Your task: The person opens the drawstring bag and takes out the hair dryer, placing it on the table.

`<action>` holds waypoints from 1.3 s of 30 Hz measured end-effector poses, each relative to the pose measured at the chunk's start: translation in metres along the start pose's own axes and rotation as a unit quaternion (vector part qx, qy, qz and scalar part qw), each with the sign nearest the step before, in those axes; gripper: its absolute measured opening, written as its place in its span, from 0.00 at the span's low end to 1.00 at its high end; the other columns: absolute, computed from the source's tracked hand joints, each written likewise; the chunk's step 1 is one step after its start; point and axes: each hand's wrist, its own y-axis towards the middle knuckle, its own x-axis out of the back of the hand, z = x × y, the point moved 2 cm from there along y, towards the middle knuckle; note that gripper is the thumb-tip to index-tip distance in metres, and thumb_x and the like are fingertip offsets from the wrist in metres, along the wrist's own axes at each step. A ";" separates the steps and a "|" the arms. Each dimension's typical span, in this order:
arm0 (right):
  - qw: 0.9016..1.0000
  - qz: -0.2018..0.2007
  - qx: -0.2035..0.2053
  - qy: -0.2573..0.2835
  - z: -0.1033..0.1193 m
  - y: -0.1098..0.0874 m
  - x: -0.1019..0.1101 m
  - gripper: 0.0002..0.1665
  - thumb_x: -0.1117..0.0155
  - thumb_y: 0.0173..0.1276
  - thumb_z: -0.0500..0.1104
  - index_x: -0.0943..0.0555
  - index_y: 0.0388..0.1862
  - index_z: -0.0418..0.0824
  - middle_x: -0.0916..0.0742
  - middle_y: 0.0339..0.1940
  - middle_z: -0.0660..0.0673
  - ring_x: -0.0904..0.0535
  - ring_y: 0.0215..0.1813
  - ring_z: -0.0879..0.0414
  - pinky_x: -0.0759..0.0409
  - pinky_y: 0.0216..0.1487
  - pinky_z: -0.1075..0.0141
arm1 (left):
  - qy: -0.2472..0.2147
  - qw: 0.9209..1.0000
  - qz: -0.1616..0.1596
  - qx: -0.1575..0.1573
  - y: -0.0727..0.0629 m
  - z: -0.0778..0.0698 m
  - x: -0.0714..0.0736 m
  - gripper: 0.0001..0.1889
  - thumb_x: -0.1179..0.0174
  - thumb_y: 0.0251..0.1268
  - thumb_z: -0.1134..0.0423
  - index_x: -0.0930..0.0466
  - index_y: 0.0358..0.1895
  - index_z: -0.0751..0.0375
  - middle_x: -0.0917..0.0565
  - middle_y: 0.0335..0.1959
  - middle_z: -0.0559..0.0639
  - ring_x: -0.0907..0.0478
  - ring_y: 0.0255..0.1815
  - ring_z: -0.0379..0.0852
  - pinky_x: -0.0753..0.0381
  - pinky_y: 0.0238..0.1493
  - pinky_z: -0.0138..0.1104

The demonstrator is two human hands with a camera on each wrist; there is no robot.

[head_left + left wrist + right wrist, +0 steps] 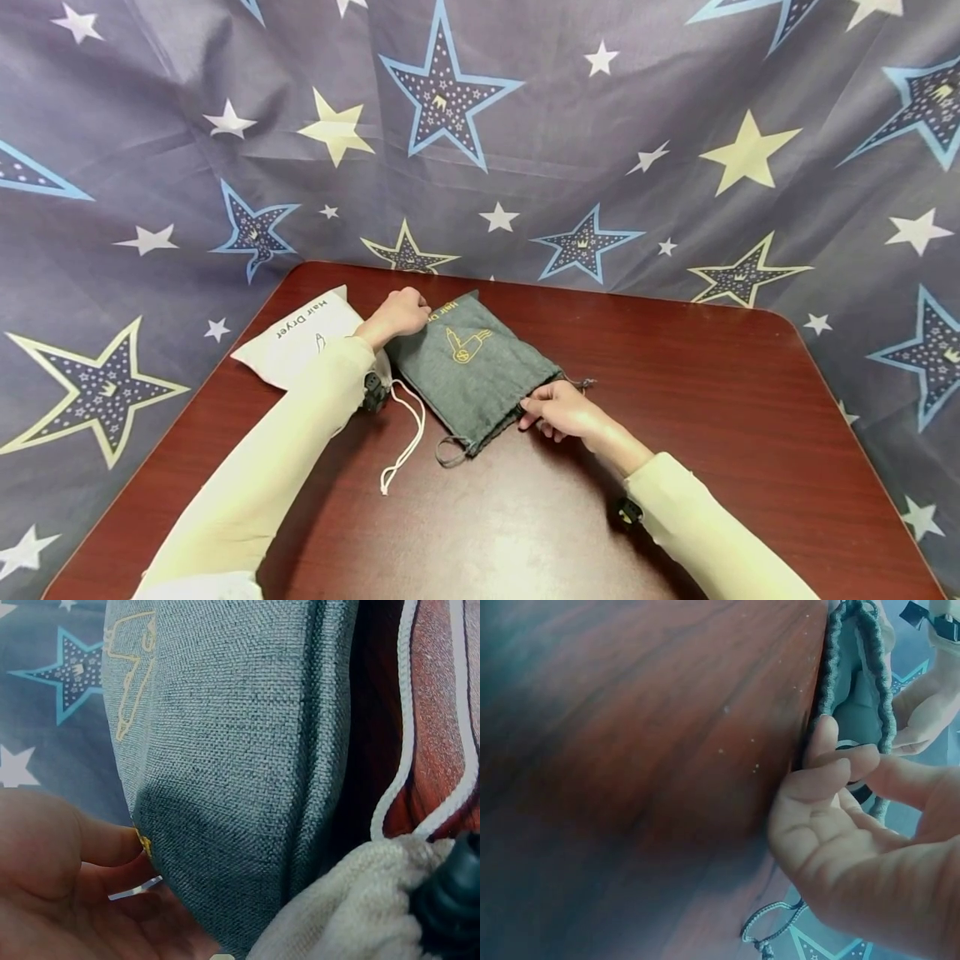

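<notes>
A grey-green drawstring bag (pixel 480 387) with yellow "Hair Dryer" lettering and a dryer drawing lies on the table. At its far end, my left hand (pixel 401 315) pinches the cloth, thumb over the lettering in the left wrist view. My right hand (pixel 562 410) is at the bag's mouth, fingers curled at the opening. In the right wrist view the gathered rim (pixel 886 712) gapes, and my thumb and fingers close round a dark, round-ended thing (pixel 862 795) inside. Most of that thing is hidden by the bag and my fingers.
A white drawstring bag (pixel 281 350), also lettered "Hair Dryer", lies partly under my left forearm. Its white cord (pixel 412 437) trails over the red-brown table (pixel 712 400). Grey cord loops (pixel 450 454) stick out at the green bag's mouth. A star-patterned curtain (pixel 525 150) hangs behind.
</notes>
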 end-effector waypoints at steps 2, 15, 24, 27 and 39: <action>1.000 -0.002 0.002 0.001 0.000 0.000 -0.001 0.12 0.42 0.81 0.38 0.17 0.40 0.31 0.09 0.34 0.40 0.29 0.22 0.59 0.30 0.23 0.69 | 0.003 1.000 0.000 0.013 0.006 0.003 -0.003 0.19 0.50 0.80 0.55 0.14 0.31 0.57 0.15 0.37 0.54 0.21 0.40 0.55 0.22 0.44 0.46; 1.000 -0.012 0.004 -0.009 0.001 0.001 -0.002 0.13 0.41 0.79 0.38 0.17 0.35 0.32 0.10 0.30 0.43 0.29 0.20 0.60 0.32 0.21 0.68 | -0.019 0.997 -0.026 0.066 0.052 0.052 -0.030 0.13 0.44 0.59 0.63 0.26 0.15 0.53 0.25 0.18 0.51 0.25 0.25 0.55 0.23 0.30 0.44; 1.000 -0.015 -0.002 0.001 0.000 0.001 0.001 0.12 0.41 0.78 0.37 0.17 0.36 0.30 0.10 0.29 0.42 0.31 0.18 0.60 0.35 0.20 0.69 | -0.015 0.995 -0.015 0.093 0.050 0.046 -0.024 0.14 0.39 0.61 0.61 0.28 0.18 0.53 0.29 0.19 0.51 0.27 0.22 0.53 0.25 0.28 0.45; 1.000 -0.014 -0.002 0.001 0.000 0.001 0.001 0.12 0.41 0.79 0.37 0.16 0.36 0.30 0.10 0.29 0.42 0.31 0.18 0.60 0.35 0.19 0.69 | -0.013 0.995 -0.013 0.100 0.051 0.048 -0.025 0.11 0.40 0.62 0.60 0.27 0.21 0.54 0.25 0.24 0.54 0.25 0.26 0.55 0.23 0.29 0.47; 1.000 -0.011 -0.010 0.008 -0.001 -0.006 0.003 0.13 0.42 0.80 0.38 0.17 0.38 0.29 0.12 0.29 0.42 0.32 0.19 0.59 0.38 0.20 0.69 | 0.001 0.991 -0.008 0.132 0.049 0.043 -0.025 0.08 0.40 0.62 0.59 0.15 0.37 0.59 0.17 0.48 0.62 0.18 0.42 0.60 0.19 0.39 0.52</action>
